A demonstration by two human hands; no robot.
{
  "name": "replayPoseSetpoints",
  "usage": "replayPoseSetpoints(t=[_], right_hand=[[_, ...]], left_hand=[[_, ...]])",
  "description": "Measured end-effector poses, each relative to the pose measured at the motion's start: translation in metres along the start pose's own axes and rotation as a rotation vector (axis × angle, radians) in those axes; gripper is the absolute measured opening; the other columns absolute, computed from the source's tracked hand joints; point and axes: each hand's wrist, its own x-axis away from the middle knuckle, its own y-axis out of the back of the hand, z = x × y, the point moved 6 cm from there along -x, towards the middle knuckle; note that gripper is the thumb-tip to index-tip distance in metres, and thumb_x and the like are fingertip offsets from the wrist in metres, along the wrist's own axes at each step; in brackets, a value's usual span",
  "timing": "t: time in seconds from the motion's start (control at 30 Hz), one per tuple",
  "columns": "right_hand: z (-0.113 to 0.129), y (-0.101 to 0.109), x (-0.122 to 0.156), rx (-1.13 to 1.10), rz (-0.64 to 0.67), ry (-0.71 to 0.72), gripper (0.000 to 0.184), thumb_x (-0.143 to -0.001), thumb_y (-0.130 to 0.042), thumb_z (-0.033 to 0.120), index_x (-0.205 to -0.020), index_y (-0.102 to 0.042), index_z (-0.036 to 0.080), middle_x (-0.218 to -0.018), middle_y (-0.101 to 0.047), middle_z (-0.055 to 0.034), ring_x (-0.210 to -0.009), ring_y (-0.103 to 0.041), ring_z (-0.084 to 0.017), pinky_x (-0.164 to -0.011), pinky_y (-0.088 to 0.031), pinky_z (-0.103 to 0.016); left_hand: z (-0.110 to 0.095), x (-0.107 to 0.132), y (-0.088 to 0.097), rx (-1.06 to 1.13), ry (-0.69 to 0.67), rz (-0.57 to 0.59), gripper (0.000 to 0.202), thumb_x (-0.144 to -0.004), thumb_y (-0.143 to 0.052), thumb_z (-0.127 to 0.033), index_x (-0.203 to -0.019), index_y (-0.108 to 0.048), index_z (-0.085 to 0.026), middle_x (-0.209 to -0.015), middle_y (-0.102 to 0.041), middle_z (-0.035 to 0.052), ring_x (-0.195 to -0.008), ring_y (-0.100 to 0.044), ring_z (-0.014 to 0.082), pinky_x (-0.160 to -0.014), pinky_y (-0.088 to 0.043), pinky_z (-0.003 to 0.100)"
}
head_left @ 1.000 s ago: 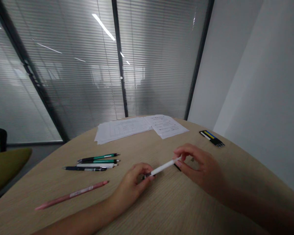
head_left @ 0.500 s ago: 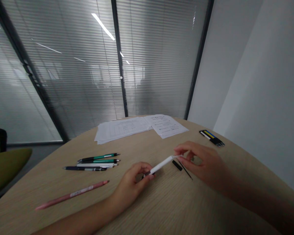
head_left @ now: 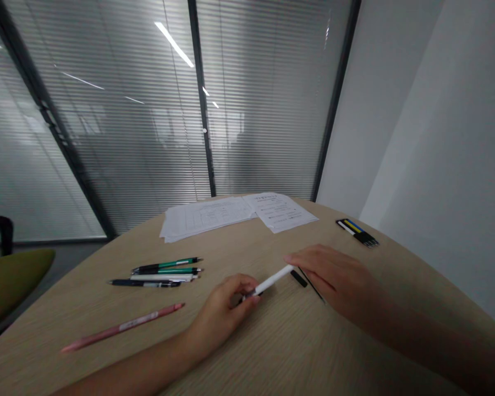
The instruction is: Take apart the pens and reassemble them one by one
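Note:
My left hand (head_left: 225,311) is closed on the lower end of a white pen barrel (head_left: 273,280), which slants up to the right just above the wooden table (head_left: 272,352). My right hand (head_left: 334,275) lies palm down with its fingers stretched out, fingertips close to the barrel's upper end. Under those fingers lie a short black pen piece (head_left: 299,278) and a thin black refill (head_left: 314,288) on the table. I see nothing in the right hand.
Three pens (head_left: 165,272) lie side by side at the left, with a pink pen (head_left: 124,327) nearer me. Printed sheets (head_left: 231,214) lie at the far edge. A pack of refills (head_left: 357,232) lies far right. An olive chair (head_left: 12,275) stands left.
My right hand let go of the barrel's upper end, drew out the thin black refill, left it on the table, and flattened over it. My left hand kept its hold and barely moved.

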Motion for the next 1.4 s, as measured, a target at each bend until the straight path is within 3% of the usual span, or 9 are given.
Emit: replayPoseSetpoints(t=[0.43,0.57,0.67,0.73,0.9,1.03,1.13,1.27,1.4], right_hand=[[-0.001,-0.002,-0.001,-0.043,0.002,-0.049,0.03,-0.083,-0.032,0.009,-0.1,-0.056,0.015,-0.095,-0.066,-0.0042,-0.089,-0.059,-0.01,-0.08,-0.048,-0.023],[-0.004,0.001,-0.003,-0.035,-0.01,-0.055,0.031,-0.082,-0.034,0.007,-0.105,-0.053,0.015,-0.106,-0.061,-0.0053,-0.099,-0.054,-0.011,-0.086,-0.044,-0.027],[-0.017,0.0,-0.004,-0.004,-0.021,-0.115,0.028,-0.082,-0.035,0.009,-0.1,-0.055,0.015,-0.1,-0.063,-0.006,-0.095,-0.055,-0.013,-0.084,-0.045,-0.03],[-0.029,-0.01,-0.002,0.021,0.037,-0.138,0.024,-0.081,-0.038,0.01,-0.094,-0.059,0.014,-0.091,-0.065,-0.0067,-0.088,-0.057,-0.015,-0.08,-0.046,-0.033],[-0.052,-0.057,0.013,0.118,0.349,-0.167,0.016,-0.076,-0.051,0.013,-0.086,-0.062,0.014,-0.085,-0.064,-0.0077,-0.082,-0.056,-0.019,-0.076,-0.044,-0.035],[-0.057,-0.077,0.025,0.161,0.468,-0.208,0.014,-0.075,-0.052,0.013,-0.085,-0.062,0.014,-0.082,-0.062,-0.0078,-0.082,-0.054,-0.02,-0.074,-0.043,-0.034],[-0.055,-0.083,0.03,0.143,0.508,-0.2,0.014,-0.075,-0.052,0.012,-0.085,-0.061,0.014,-0.083,-0.061,-0.0078,-0.083,-0.054,-0.019,-0.074,-0.043,-0.032],[-0.055,-0.088,0.033,0.087,0.536,-0.238,0.015,-0.076,-0.048,0.009,-0.083,-0.061,0.014,-0.083,-0.061,-0.0076,-0.08,-0.055,-0.018,-0.071,-0.044,-0.03],[-0.046,-0.071,0.021,-0.069,0.423,-0.261,0.017,-0.076,-0.048,0.008,-0.086,-0.06,0.015,-0.082,-0.061,-0.0054,-0.076,-0.057,-0.015,-0.069,-0.045,-0.028]], left_hand=[[-0.001,0.001,-0.002,0.03,-0.014,0.037,0.012,-0.073,-0.05,-0.024,-0.082,-0.056,-0.018,-0.08,-0.062,0.0035,-0.076,-0.057,0.0165,-0.07,-0.045,0.028],[-0.003,0.002,-0.002,0.089,-0.012,0.041,0.009,-0.076,-0.049,-0.023,-0.082,-0.053,-0.018,-0.079,-0.061,0.0026,-0.076,-0.058,0.0161,-0.07,-0.046,0.028],[-0.005,0.002,-0.002,0.188,-0.009,0.039,0.007,-0.079,-0.046,-0.024,-0.083,-0.047,-0.019,-0.078,-0.061,0.0023,-0.076,-0.058,0.0159,-0.071,-0.046,0.028],[-0.006,0.002,-0.001,0.237,-0.015,0.031,0.006,-0.081,-0.043,-0.024,-0.083,-0.045,-0.019,-0.079,-0.061,0.0028,-0.078,-0.058,0.0161,-0.073,-0.045,0.03],[-0.007,0.003,0.001,0.253,-0.032,0.008,0.007,-0.083,-0.039,-0.021,-0.09,-0.04,-0.019,-0.087,-0.062,0.0061,-0.087,-0.057,0.0169,-0.081,-0.042,0.032],[-0.007,0.004,0.0,0.194,-0.062,0.022,0.007,-0.084,-0.037,-0.02,-0.09,-0.039,-0.019,-0.091,-0.062,0.0063,-0.09,-0.056,0.0165,-0.082,-0.041,0.032],[-0.008,0.006,-0.001,0.088,-0.132,0.029,0.007,-0.083,-0.036,-0.019,-0.089,-0.039,-0.019,-0.09,-0.061,0.0067,-0.088,-0.056,0.0172,-0.078,-0.043,0.031],[-0.019,0.015,-0.007,-0.145,-0.376,0.073,0.007,-0.081,-0.039,-0.017,-0.087,-0.042,-0.021,-0.086,-0.062,0.0065,-0.084,-0.056,0.0187,-0.081,-0.04,0.035],[-0.031,0.023,-0.013,-0.24,-0.561,0.141,0.016,-0.081,-0.038,-0.011,-0.091,-0.038,-0.023,-0.085,-0.063,0.0035,-0.077,-0.059,0.0156,-0.088,-0.035,0.038]])
